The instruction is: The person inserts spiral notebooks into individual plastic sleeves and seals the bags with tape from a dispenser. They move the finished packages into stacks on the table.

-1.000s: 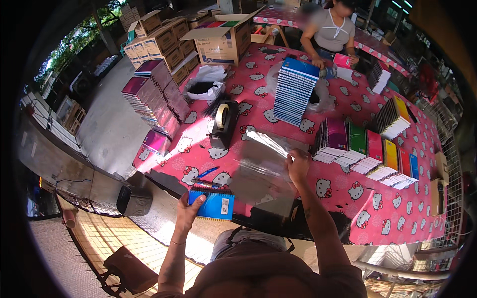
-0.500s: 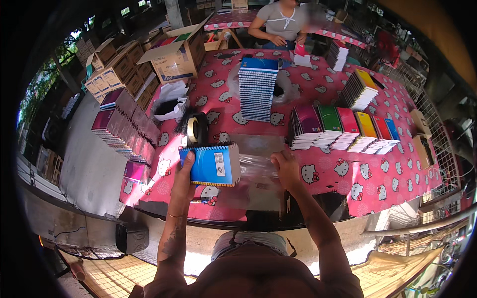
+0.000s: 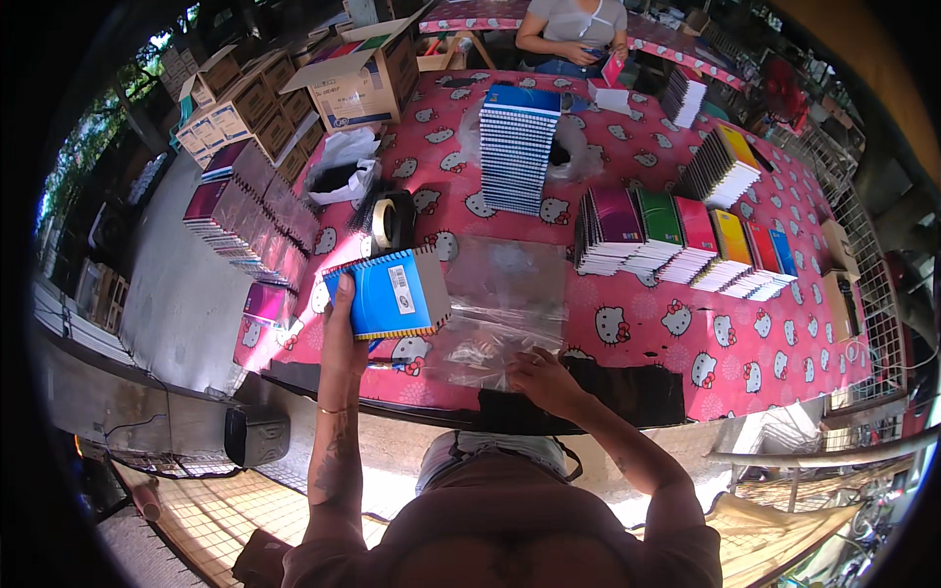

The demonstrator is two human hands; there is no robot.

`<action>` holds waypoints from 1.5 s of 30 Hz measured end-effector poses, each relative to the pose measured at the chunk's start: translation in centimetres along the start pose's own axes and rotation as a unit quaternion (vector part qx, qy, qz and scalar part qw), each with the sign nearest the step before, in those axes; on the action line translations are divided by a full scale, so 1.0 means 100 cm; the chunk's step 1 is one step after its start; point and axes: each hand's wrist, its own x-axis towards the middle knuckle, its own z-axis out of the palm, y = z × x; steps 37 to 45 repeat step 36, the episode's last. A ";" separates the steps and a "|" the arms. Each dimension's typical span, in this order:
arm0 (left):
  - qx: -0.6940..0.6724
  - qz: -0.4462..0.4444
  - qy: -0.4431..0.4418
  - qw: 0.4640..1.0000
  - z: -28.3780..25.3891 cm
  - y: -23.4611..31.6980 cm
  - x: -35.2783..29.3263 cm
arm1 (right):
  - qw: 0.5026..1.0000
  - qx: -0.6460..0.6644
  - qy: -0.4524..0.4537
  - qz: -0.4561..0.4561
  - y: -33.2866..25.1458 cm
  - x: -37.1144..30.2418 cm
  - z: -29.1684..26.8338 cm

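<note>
My left hand [image 3: 341, 312] is closed around a small stack of spiral notebooks [image 3: 392, 294], blue cover up with a white label, held tilted above the table. Over the near part of the table lie clear plastic bags [image 3: 510, 284], flat and shiny. The fingers of my right hand [image 3: 539, 374] pinch the near edge of a clear plastic bag. A roll of tape [image 3: 383, 223] on a black dispenser stands just beyond the held notebooks.
A tall notebook stack [image 3: 518, 147] stands mid-table. Coloured notebook piles [image 3: 647, 230] line the right; plastic-wrapped ones [image 3: 235, 216] sit left. An open carton [image 3: 358, 93] stands at the far left. Across the table, another person [image 3: 573, 39] handles notebooks.
My left hand has drawn the notebooks slightly left and tilted them. My right hand has moved nearer and to the left, and the plastic is no longer stretched beside the notebooks.
</note>
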 end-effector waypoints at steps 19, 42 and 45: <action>0.335 -0.222 -0.049 0.914 0.034 -0.177 0.027 | 0.969 -0.018 -0.081 0.234 0.067 0.013 -0.022; 0.397 -0.122 -0.048 0.908 -0.004 -0.186 0.037 | 0.608 0.618 0.139 0.479 0.034 0.021 -0.016; 0.397 -0.122 -0.048 0.908 -0.004 -0.186 0.037 | 0.608 0.618 0.139 0.479 0.034 0.021 -0.016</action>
